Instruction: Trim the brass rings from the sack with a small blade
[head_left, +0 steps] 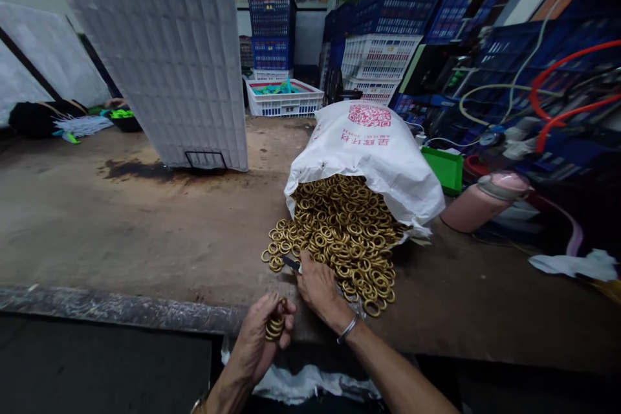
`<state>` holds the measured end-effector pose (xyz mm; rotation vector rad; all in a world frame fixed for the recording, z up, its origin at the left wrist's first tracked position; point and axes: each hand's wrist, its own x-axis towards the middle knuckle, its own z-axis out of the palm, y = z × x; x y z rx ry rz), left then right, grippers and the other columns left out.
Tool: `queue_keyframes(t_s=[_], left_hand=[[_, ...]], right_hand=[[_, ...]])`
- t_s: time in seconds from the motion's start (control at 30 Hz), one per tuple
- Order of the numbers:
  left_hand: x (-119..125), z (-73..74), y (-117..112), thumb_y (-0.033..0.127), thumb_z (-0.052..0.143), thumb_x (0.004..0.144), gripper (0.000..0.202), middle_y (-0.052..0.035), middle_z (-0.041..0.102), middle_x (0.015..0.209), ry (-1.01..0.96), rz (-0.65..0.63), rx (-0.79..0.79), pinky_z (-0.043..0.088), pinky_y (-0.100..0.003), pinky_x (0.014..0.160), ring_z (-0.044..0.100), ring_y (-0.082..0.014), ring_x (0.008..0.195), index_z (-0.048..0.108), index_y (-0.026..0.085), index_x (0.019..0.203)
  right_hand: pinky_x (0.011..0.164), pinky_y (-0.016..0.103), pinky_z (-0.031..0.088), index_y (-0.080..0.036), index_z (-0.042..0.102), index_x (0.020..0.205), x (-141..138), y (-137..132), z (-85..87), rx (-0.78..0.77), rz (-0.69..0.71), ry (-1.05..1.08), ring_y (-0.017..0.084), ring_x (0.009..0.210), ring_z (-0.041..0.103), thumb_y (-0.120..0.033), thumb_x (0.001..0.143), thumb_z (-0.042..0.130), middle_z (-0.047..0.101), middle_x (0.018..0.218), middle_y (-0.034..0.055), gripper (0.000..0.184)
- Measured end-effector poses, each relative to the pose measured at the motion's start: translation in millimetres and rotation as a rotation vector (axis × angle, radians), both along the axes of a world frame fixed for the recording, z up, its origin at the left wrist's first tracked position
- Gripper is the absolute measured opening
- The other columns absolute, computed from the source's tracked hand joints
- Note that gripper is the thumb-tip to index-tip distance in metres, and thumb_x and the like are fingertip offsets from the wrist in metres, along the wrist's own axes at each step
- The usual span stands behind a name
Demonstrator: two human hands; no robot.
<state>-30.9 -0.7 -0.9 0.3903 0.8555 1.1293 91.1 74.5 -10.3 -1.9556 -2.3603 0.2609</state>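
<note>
Brass-coloured rings (356, 239) spill from the mouth of a white woven sack (373, 155) onto the table. Several such rings (274, 327) are in my left hand (259, 336), whose fingers curl around them just over the table's front edge. At the near left side of the heap is my right hand (317, 284), closed on a small knife (291, 263) with a dark blade pointing left. The blade lies close to the loose rings; whether the fingers also touch rings is hidden. A metal bangle circles my right wrist.
A tall, white quilted panel (198, 65) stands left of the sack in a black wire holder. To the right are a pink bottle (485, 200), a green tray (442, 169) and red hose (557, 119). Blue and white crates (381, 55) are stacked behind. The table's worn edge (121, 307) runs along the front.
</note>
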Motion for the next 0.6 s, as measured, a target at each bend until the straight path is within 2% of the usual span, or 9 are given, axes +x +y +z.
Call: queue_keyframes(t_s=[0.2,0.3,0.43,0.53,0.6], left_hand=[[-7,-4.2,8,0.029,0.06,0.072,0.017,0.0006,0.055,0.069,-0.15,-0.046,-0.076,0.03,-0.016,0.04,0.05,-0.0078,0.053,0.052,0.018,0.083],[-6,-4.7,11,0.027,0.062,0.071,0.017,0.0007,0.054,0.068,-0.194,-0.059,-0.089,0.031,-0.015,0.041,0.05,-0.0076,0.055,0.052,0.017,0.081],[1,-1.9,13,0.027,0.066,0.067,0.022,0.0016,0.053,0.064,-0.081,0.0,-0.114,0.031,-0.014,0.039,0.049,-0.0069,0.052,0.048,0.016,0.07],[8,-1.8,15,0.029,0.069,0.063,0.026,0.0025,0.052,0.062,0.034,0.026,-0.104,0.033,-0.014,0.037,0.049,-0.007,0.051,0.046,0.016,0.068],[12,-3.7,15,0.033,0.066,0.065,0.026,0.0024,0.052,0.062,0.104,0.032,-0.066,0.034,-0.014,0.037,0.049,-0.0072,0.05,0.047,0.016,0.07]], right_hand=[[0.055,0.025,0.031,-0.015,0.044,0.098,3,5,-4.8,-0.004,0.019,0.029,0.019,0.068,0.06,-0.018,0.078,0.043,0.063,0.076,0.0075,0.02],[0.055,0.024,0.03,-0.017,0.045,0.094,9,2,-9.2,0.005,0.033,0.123,0.017,0.066,0.058,-0.013,0.074,0.043,0.062,0.074,0.0045,0.02],[0.055,0.021,0.031,-0.02,0.046,0.086,15,-9,-8.5,0.018,0.048,0.439,0.013,0.061,0.053,-0.012,0.074,0.041,0.057,0.068,-0.0007,0.015],[0.056,0.021,0.033,-0.021,0.045,0.08,18,-23,-4.5,0.045,0.052,0.662,0.012,0.06,0.049,-0.019,0.078,0.039,0.053,0.068,-0.002,0.006],[0.056,0.021,0.034,-0.021,0.043,0.077,20,-30,-2.7,0.04,0.042,0.758,0.012,0.06,0.048,-0.024,0.081,0.037,0.051,0.068,-0.0022,0.008]])
